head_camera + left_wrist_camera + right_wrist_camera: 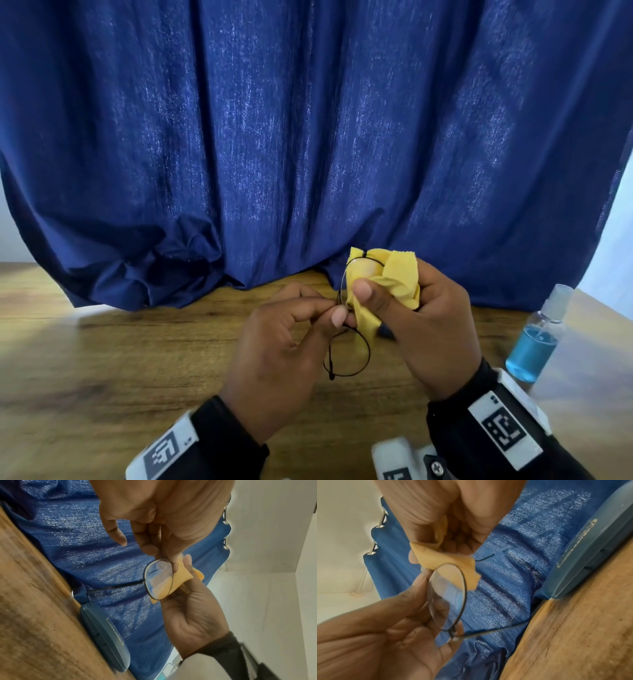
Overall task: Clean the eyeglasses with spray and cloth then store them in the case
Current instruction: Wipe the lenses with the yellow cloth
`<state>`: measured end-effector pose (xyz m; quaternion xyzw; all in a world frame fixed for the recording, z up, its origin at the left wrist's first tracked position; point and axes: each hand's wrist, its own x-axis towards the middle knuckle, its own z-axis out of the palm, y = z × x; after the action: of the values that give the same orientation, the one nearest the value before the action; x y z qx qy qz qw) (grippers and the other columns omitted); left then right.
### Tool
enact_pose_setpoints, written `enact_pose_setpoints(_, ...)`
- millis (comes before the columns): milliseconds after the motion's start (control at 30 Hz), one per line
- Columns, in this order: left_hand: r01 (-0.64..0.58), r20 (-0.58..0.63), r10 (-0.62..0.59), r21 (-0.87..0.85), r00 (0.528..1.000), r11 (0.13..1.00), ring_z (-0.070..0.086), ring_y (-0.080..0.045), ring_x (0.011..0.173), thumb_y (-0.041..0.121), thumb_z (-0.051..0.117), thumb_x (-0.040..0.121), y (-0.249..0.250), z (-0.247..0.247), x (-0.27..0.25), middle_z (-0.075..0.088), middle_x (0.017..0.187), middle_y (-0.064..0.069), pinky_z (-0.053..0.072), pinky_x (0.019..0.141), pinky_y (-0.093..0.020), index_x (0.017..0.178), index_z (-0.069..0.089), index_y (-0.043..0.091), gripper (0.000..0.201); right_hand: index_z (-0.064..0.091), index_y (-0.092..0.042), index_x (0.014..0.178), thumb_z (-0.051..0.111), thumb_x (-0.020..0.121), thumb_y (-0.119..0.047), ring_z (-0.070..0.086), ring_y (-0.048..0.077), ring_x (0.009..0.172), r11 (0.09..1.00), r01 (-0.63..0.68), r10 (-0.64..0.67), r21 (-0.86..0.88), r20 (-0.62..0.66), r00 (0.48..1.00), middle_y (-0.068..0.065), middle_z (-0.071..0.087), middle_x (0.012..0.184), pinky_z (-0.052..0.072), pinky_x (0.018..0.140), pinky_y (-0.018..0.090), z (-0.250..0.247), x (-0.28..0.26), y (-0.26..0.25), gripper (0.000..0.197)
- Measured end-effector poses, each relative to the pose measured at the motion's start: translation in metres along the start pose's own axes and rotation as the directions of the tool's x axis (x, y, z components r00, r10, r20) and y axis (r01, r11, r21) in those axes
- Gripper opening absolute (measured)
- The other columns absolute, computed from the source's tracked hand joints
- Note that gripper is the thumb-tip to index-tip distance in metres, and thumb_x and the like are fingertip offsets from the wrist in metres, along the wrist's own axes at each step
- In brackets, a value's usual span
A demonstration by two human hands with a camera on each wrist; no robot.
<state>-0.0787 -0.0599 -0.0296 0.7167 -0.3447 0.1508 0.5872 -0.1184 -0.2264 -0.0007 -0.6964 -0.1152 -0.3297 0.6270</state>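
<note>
Currently your left hand [277, 346] pinches the eyeglasses [346, 356] near the bridge, above the table; your right hand [424, 318] clamps the yellow cloth [399, 274] round the far lens. Thin wire frame: judged light, fragile; hold by rim, not lens. Spray bottle [536, 339], at 3 o'clock, holds blue liquid. Case [106, 639] lies closed.

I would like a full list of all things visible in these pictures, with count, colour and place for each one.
eyeglasses: one, thin black frame, held above the table between both hands
cloth: one, yellow, wrapped over the far lens
spray bottle: one, clear with blue liquid, upright on the table, right side
case: one, grey-blue, on the table against the curtain
table: one, brown wood
curtain: one, dark blue, behind the table
left hand: pinches the eyeglasses frame
right hand: holds the cloth on the lens
</note>
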Motion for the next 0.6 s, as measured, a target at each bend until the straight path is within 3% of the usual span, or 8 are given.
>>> enact_pose_setpoints(67, 0.013, -0.014, -0.013, -0.006, 1.000, 1.000, 0.070, -0.014, 0.091, 0.033, 0.067, 0.090, 0.0008, -0.0013, 0.0007, 0.071, 0.087, 0.007, 0.052, 0.077, -0.014, 0.088, 0.082, 0.029, 0.016, 0.074, -0.015, 0.101, 0.074, 0.080, -0.019, 0.075, 0.006, 0.075, 1.000, -0.016, 0.016, 0.015, -0.001, 1.000, -0.004, 0.080, 0.084, 0.054, 0.064, 0.013, -0.0016, 0.0011, -0.0003, 0.022)
enact_pose_setpoints(200, 0.021, -0.015, -0.021, 0.032, 1.000, 0.999, 0.069, -0.012, 0.090, 0.025, 0.070, 0.092, -0.0003, -0.0024, 0.0012, 0.069, 0.086, 0.007, 0.052, 0.077, -0.015, 0.086, 0.082, 0.030, 0.014, 0.059, -0.021, 0.132, 0.075, 0.079, -0.009, 0.076, 0.011, 0.088, 0.991, -0.092, 0.090, 0.096, 0.020, 0.996, -0.001, 0.080, 0.097, 0.056, 0.073, 0.017, -0.0031, 0.0034, 0.0013, 0.057)
enact_pose_setpoints(267, 0.013, -0.005, -0.012, 0.065, 1.000, 0.998, 0.068, -0.013, 0.088, 0.024, 0.071, 0.092, -0.0017, -0.0028, 0.0013, 0.068, 0.085, 0.008, 0.050, 0.074, -0.015, 0.085, 0.082, 0.030, 0.014, 0.047, -0.025, 0.143, 0.076, 0.075, -0.002, 0.076, 0.009, 0.086, 0.981, -0.134, 0.124, 0.138, 0.079, 0.989, -0.003, 0.079, 0.093, 0.057, 0.072, 0.018, -0.0033, 0.0039, 0.0016, 0.078)
enact_pose_setpoints(400, -0.005, 0.047, -0.003, 0.161, 0.999, 0.987, 0.066, -0.014, 0.083, 0.023, 0.071, 0.092, -0.0053, -0.0019, 0.0003, 0.065, 0.083, 0.009, 0.052, 0.068, -0.022, 0.084, 0.080, 0.027, 0.014, 0.033, -0.035, 0.151, 0.086, 0.067, -0.006, 0.072, 0.010, 0.075, 0.997, -0.078, 0.081, -0.029, 0.155, 0.985, 0.002, 0.075, 0.081, 0.057, 0.071, 0.018, -0.0020, 0.0019, 0.0032, 0.103)
enact_pose_setpoints(467, -0.002, 0.071, -0.010, 0.168, 0.997, 0.986, 0.066, -0.013, 0.085, 0.020, 0.071, 0.092, -0.0061, -0.0013, -0.0001, 0.065, 0.084, 0.009, 0.052, 0.069, -0.021, 0.083, 0.081, 0.026, 0.014, 0.038, -0.033, 0.148, 0.088, 0.066, -0.007, 0.068, 0.003, 0.066, 0.996, -0.066, 0.073, -0.059, 0.137, 0.988, -0.001, 0.071, 0.071, 0.053, 0.068, 0.013, -0.0006, 0.0011, 0.0019, 0.099)
enact_pose_setpoints(600, 0.016, 0.141, -0.034, 0.130, 0.989, 0.991, 0.067, -0.013, 0.086, 0.020, 0.071, 0.094, -0.0047, 0.0034, -0.0017, 0.068, 0.085, 0.008, 0.052, 0.072, -0.023, 0.087, 0.083, 0.028, 0.015, 0.054, -0.028, 0.135, 0.082, 0.076, -0.023, 0.052, -0.002, 0.046, 0.990, -0.039, 0.043, -0.134, 0.029, 0.999, -0.010, 0.056, 0.048, 0.045, 0.056, 0.009, -0.0034, 0.0033, 0.0035, 0.065)
